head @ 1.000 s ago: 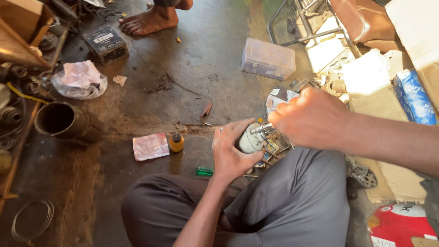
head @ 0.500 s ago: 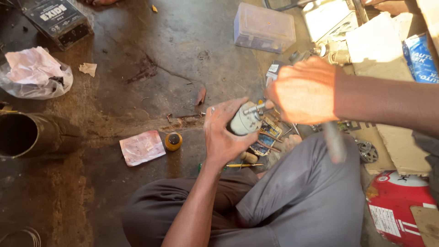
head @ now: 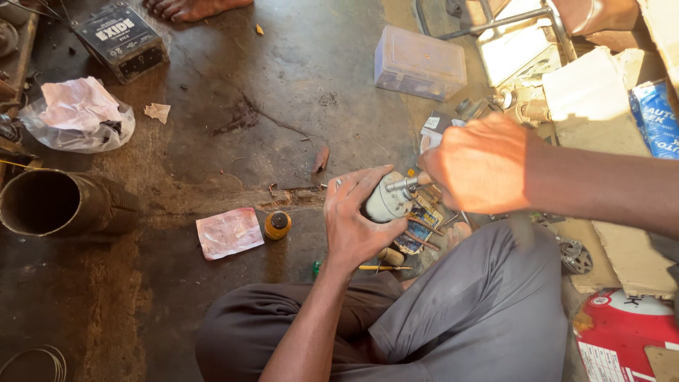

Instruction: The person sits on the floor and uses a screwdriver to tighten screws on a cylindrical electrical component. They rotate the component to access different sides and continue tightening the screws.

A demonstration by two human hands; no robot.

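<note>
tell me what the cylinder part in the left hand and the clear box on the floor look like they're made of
Cylinder part, gripped by the left hand: likely metal, dull grey casing with a shiny steel-looking shaft. Clear box: probably plastic, translucent and cloudy, with moulded edges.

- My left hand is bare, with no glove on it, and a thin ring sits on one finger.
- My right hand is bare too, ungloved.
- Both my forearms are uncovered; no sleeve reaches down to either wrist.
- I wear loose grey-brown trousers, the cloth creased in soft folds over my knees.
</note>
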